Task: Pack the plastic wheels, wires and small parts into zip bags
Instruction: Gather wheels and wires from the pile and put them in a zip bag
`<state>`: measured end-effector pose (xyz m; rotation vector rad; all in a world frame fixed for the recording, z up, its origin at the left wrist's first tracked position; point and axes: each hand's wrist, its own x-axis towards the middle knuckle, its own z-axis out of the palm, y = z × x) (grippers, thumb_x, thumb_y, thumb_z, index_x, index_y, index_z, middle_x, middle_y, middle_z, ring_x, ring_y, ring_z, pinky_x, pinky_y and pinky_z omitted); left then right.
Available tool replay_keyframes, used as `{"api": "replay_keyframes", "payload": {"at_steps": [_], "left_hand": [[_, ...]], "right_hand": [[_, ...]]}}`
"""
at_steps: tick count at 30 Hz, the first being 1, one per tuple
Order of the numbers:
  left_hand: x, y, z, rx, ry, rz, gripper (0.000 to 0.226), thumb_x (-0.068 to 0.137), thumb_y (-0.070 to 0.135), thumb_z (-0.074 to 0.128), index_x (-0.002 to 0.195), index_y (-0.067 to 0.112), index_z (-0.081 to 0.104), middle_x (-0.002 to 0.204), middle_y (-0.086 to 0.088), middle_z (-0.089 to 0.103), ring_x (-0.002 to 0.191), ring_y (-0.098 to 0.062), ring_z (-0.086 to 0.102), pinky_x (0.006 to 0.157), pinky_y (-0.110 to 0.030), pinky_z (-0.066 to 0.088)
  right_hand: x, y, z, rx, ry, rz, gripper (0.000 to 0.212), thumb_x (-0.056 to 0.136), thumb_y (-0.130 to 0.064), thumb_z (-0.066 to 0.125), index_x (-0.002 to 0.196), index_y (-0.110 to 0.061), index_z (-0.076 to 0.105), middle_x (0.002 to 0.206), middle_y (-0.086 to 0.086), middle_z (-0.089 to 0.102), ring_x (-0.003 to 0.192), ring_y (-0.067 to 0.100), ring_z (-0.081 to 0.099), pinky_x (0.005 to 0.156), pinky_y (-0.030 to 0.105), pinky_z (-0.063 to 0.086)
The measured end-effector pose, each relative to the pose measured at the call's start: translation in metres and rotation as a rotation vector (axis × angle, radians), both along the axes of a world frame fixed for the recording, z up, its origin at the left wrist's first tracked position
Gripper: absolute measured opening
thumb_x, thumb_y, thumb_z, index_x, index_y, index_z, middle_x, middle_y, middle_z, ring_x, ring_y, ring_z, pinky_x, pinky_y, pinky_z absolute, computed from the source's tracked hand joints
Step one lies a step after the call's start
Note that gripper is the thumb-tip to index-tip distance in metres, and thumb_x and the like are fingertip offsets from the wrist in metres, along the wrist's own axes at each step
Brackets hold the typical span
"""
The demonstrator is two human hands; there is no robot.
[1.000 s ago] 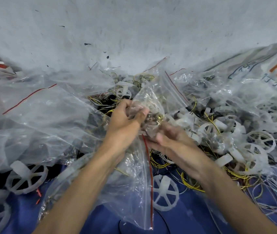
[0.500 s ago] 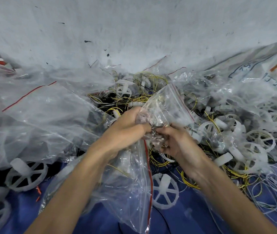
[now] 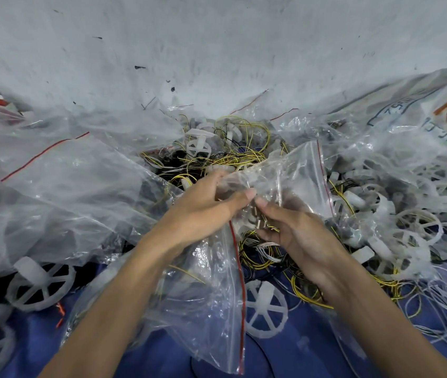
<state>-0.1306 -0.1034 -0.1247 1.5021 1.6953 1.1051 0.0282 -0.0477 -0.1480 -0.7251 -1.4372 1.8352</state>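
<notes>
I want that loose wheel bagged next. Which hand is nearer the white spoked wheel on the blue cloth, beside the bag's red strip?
Right. The right hand is just beyond the wheel, slightly to its right; the left hand is farther off, across the zip bag.

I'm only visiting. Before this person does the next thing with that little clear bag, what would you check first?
1. Left hand grips the zip bag: ok.
2. Right hand pinches the same bag: ok.
3. Bag mouth open for filling: cannot tell, the plastic is crumpled.
4. Small parts inside the bag and not behind it: cannot tell.
5. A loose wheel in sight on the blue cloth: ok.
6. Second bag out of the way: not ok, it drapes over the left forearm.
</notes>
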Motion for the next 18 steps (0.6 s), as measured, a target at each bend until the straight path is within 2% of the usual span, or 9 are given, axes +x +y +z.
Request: {"api": "replay_keyframes", "payload": {"at_steps": [2, 3, 5, 6, 9, 11, 14, 16, 18], "left_hand": [[-0.001, -0.002, 0.002, -0.018, 0.005, -0.051, 0.048, 0.058, 0.069, 0.058, 0.096, 0.040, 0.062, 0.082, 0.026, 0.066, 0.082, 0.007, 0.062, 0.080, -0.029, 0.045], [-0.002, -0.002, 0.002, -0.018, 0.002, -0.058, 0.042, 0.059, 0.066, 0.062, 0.092, 0.040, 0.062, 0.078, 0.028, 0.066, 0.077, 0.009, 0.062, 0.074, -0.026, 0.044], [-0.006, 0.000, -0.001, -0.011, -0.007, -0.046, 0.029, 0.068, 0.052, 0.070, 0.093, 0.039, 0.062, 0.083, 0.024, 0.069, 0.079, 0.007, 0.064, 0.072, -0.025, 0.048], [-0.008, 0.001, -0.002, -0.002, -0.018, -0.039, 0.027, 0.072, 0.045, 0.072, 0.096, 0.037, 0.064, 0.083, 0.018, 0.070, 0.079, 0.003, 0.065, 0.076, -0.029, 0.050], [-0.011, 0.001, -0.003, 0.055, -0.123, -0.073, 0.014, 0.082, 0.024, 0.069, 0.095, 0.028, 0.066, 0.062, 0.023, 0.063, 0.064, 0.009, 0.060, 0.070, -0.027, 0.041], [-0.011, 0.002, -0.003, 0.059, -0.172, -0.076, 0.014, 0.081, 0.022, 0.069, 0.092, 0.030, 0.066, 0.064, 0.025, 0.064, 0.066, 0.011, 0.060, 0.070, -0.025, 0.038], [-0.011, 0.003, -0.005, 0.086, -0.197, -0.082, 0.015, 0.078, 0.024, 0.070, 0.090, 0.032, 0.066, 0.076, 0.023, 0.068, 0.077, 0.010, 0.063, 0.074, -0.023, 0.039], [-0.010, 0.003, -0.005, 0.095, -0.211, -0.091, 0.019, 0.075, 0.026, 0.070, 0.094, 0.029, 0.065, 0.072, 0.022, 0.067, 0.079, 0.008, 0.064, 0.079, -0.026, 0.042], [-0.009, 0.003, -0.006, 0.080, -0.220, -0.097, 0.027, 0.076, 0.023, 0.071, 0.102, 0.024, 0.061, 0.066, 0.024, 0.064, 0.076, 0.008, 0.063, 0.087, -0.032, 0.044]], "right_hand": [[0.000, 0.001, -0.001, 0.003, -0.008, -0.046, 0.033, 0.067, -0.037, 0.072, 0.094, -0.021, 0.063, 0.107, 0.001, 0.068, 0.080, 0.007, 0.067, 0.060, 0.017, 0.050], [0.000, 0.002, 0.001, 0.000, -0.020, -0.069, 0.039, 0.069, -0.039, 0.070, 0.099, -0.018, 0.057, 0.099, 0.002, 0.068, 0.075, 0.008, 0.066, 0.058, 0.019, 0.050], [0.003, 0.005, 0.003, 0.004, -0.047, -0.081, 0.026, 0.081, -0.042, 0.060, 0.086, -0.017, 0.060, 0.080, 0.002, 0.068, 0.068, 0.013, 0.065, 0.056, 0.021, 0.051], [0.005, 0.007, 0.004, 0.002, -0.067, -0.090, 0.028, 0.087, -0.043, 0.053, 0.079, -0.017, 0.061, 0.078, 0.004, 0.068, 0.068, 0.017, 0.067, 0.056, 0.022, 0.052], [0.010, 0.009, 0.011, 0.002, -0.126, -0.105, 0.035, 0.095, -0.041, 0.039, 0.088, -0.014, 0.060, 0.082, 0.009, 0.072, 0.071, 0.023, 0.071, 0.057, 0.023, 0.054], [0.012, 0.009, 0.014, 0.004, -0.117, -0.081, 0.037, 0.095, -0.041, 0.036, 0.097, -0.013, 0.060, 0.081, 0.007, 0.073, 0.072, 0.025, 0.071, 0.058, 0.022, 0.055], [0.011, 0.009, 0.015, -0.033, -0.095, 0.006, 0.043, 0.084, -0.049, 0.046, 0.105, -0.014, 0.059, 0.095, 0.006, 0.073, 0.079, 0.026, 0.071, 0.059, 0.024, 0.055], [0.010, 0.006, 0.016, -0.048, -0.113, 0.103, 0.054, 0.074, -0.051, 0.059, 0.115, -0.015, 0.057, 0.116, 0.006, 0.065, 0.087, 0.028, 0.070, 0.063, 0.024, 0.055], [0.009, 0.006, 0.014, -0.034, -0.148, 0.162, 0.057, 0.068, -0.046, 0.071, 0.114, -0.014, 0.060, 0.121, 0.004, 0.062, 0.092, 0.026, 0.069, 0.069, 0.024, 0.055]]}}
